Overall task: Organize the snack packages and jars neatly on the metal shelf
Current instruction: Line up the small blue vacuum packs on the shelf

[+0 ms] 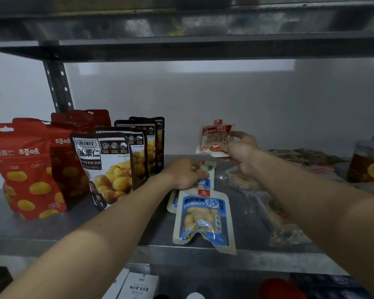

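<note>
My right hand (242, 151) holds a small red peanut packet (214, 137) upright above the middle of the metal shelf (117, 234). My left hand (185, 173) rests on a pile of blue peanut packets (207, 183), fingers curled over a packet with a green top (207, 167). Another blue peanut packet (203, 219) lies flat near the shelf's front edge. Red chestnut bags (26, 169) and black-and-white chestnut bags (108, 167) stand in rows at the left. A clear jar (368, 162) stands at the far right.
Clear and colourful packets (279, 212) lie scattered on the right half of the shelf. A perforated upright post (58, 87) rises at the back left, under the upper shelf (181, 48). White boxes (138, 285) and dark boxes (333, 283) sit on the level below.
</note>
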Demonstrator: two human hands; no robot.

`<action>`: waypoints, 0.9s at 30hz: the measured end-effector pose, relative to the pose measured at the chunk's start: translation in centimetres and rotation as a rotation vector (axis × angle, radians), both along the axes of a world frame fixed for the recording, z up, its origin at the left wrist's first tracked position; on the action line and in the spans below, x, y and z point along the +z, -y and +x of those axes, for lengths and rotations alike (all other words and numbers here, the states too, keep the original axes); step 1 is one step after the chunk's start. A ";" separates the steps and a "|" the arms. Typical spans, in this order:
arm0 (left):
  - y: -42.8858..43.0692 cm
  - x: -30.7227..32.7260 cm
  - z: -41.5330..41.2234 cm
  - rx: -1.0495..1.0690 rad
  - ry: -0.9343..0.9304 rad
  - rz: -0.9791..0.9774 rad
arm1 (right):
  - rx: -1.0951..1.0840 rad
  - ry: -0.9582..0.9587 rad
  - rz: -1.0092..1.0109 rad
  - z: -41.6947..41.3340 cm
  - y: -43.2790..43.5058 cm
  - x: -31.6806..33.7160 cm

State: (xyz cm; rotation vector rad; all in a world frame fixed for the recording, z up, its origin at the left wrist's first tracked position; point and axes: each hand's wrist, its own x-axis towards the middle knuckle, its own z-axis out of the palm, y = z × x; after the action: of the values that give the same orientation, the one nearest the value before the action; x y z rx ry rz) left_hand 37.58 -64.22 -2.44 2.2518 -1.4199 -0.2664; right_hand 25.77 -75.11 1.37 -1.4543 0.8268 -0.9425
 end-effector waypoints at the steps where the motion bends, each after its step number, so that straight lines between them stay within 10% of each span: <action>1: -0.1 0.0 -0.1 0.011 -0.049 -0.058 | -0.004 -0.002 -0.002 0.0 0.1 0.0; 27: 1.6 -1.8 1.1 0.471 -0.641 -0.617 | -0.209 -0.150 -0.115 3.1 5.1 -1.4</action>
State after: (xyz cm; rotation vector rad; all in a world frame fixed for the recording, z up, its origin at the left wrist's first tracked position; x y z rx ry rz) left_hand 38.71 -65.81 -4.23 1.6890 -0.5171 -0.3022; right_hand 28.87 -80.19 -0.07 -1.5735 1.0657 -1.0610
